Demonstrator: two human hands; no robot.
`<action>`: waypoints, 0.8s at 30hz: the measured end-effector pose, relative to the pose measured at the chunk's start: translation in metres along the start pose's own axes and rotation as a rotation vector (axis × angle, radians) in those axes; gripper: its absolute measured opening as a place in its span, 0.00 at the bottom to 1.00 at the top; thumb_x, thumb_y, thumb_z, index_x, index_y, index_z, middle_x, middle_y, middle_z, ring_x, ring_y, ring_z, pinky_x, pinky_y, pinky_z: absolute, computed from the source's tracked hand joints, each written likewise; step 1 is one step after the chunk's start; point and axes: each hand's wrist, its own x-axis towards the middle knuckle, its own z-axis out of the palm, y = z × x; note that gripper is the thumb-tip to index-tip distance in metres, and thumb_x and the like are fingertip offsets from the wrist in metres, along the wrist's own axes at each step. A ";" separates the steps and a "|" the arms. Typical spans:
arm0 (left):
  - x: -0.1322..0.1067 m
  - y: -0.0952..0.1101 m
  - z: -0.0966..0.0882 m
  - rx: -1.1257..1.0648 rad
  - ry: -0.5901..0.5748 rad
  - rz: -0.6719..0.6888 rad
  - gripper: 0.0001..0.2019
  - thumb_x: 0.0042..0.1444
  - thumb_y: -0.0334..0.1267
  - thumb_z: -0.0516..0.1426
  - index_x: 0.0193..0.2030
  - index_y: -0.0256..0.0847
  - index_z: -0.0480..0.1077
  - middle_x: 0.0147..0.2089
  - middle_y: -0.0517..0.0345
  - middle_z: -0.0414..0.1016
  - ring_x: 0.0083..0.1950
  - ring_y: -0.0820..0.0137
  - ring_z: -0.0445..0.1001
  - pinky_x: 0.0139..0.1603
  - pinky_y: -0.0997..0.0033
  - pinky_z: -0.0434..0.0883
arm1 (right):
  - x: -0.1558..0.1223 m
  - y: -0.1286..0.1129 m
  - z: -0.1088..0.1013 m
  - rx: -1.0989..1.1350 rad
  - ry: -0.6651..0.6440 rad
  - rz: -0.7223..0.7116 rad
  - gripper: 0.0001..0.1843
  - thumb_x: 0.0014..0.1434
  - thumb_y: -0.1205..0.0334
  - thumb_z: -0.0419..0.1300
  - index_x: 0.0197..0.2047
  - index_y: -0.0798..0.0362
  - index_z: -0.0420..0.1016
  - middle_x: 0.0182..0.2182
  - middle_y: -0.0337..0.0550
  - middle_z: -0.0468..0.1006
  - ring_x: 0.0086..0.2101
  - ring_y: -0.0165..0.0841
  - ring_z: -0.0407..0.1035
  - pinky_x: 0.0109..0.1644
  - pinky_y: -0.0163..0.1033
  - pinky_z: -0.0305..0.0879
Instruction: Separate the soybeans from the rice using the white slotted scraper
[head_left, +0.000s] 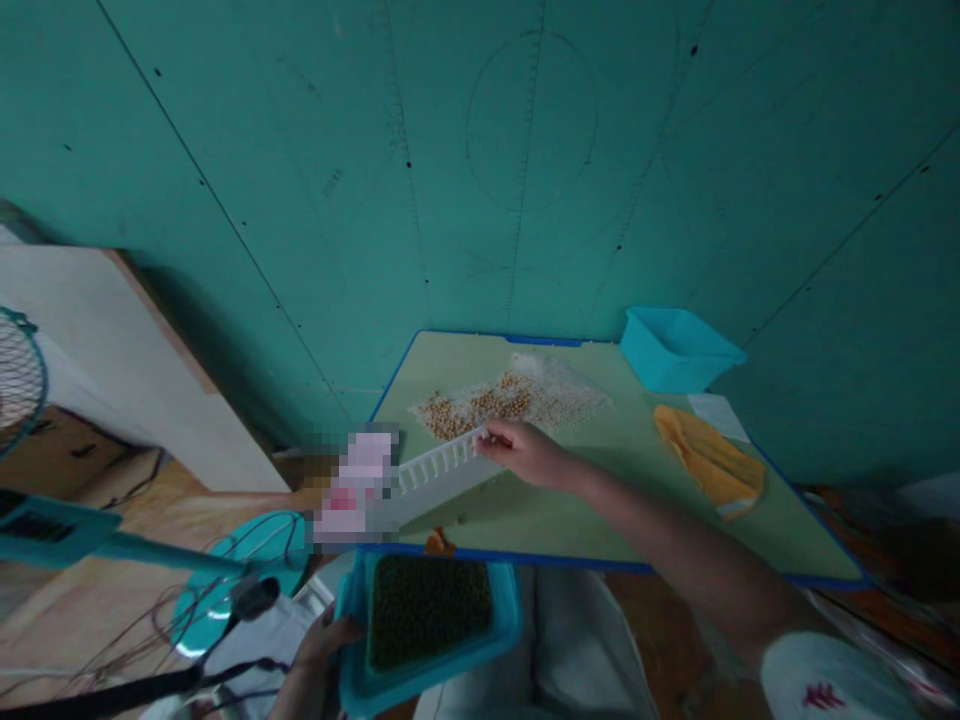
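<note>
Nearest me: left hand (330, 640) gripping the left rim of a blue tub (508, 605), held over the lap just below the table edge; dark green grains (431, 612) inside. Right hand (521, 452) over the table (577, 510), fingers in a narrow pinch on the right end of a white slotted strip (439, 485); its far end blurred out, support there unclear. Just beyond: tan beans (446, 415) and white grains (566, 395), loosely spread. Step in hand, I judge: handling the strip beside the spread. Next move calls for a firm pinch and a level tub. Farther right: orange cloth (709, 460), then blue bin (664, 368) by the wall (525, 150).
</note>
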 end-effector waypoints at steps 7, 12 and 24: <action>0.008 -0.001 -0.010 0.023 0.027 0.016 0.15 0.27 0.26 0.61 0.28 0.40 0.75 0.15 0.62 0.75 0.25 0.56 0.77 0.23 0.63 0.73 | -0.020 0.002 -0.018 0.021 0.095 0.087 0.13 0.60 0.53 0.51 0.29 0.52 0.64 0.21 0.33 0.61 0.23 0.27 0.56 0.26 0.33 0.50; 0.010 -0.010 -0.001 -0.001 -0.062 0.019 0.11 0.29 0.27 0.61 0.26 0.39 0.73 0.17 0.61 0.75 0.27 0.57 0.77 0.25 0.64 0.72 | -0.030 0.017 -0.032 -0.072 0.310 0.146 0.13 0.59 0.53 0.51 0.28 0.52 0.64 0.20 0.34 0.62 0.22 0.27 0.56 0.25 0.33 0.51; 0.003 -0.017 0.015 0.032 -0.113 -0.004 0.08 0.30 0.29 0.59 0.23 0.39 0.73 0.17 0.62 0.74 0.20 0.66 0.71 0.20 0.70 0.68 | -0.052 0.029 -0.028 -0.078 0.328 0.144 0.17 0.59 0.49 0.50 0.26 0.51 0.60 0.20 0.33 0.60 0.22 0.27 0.56 0.25 0.32 0.53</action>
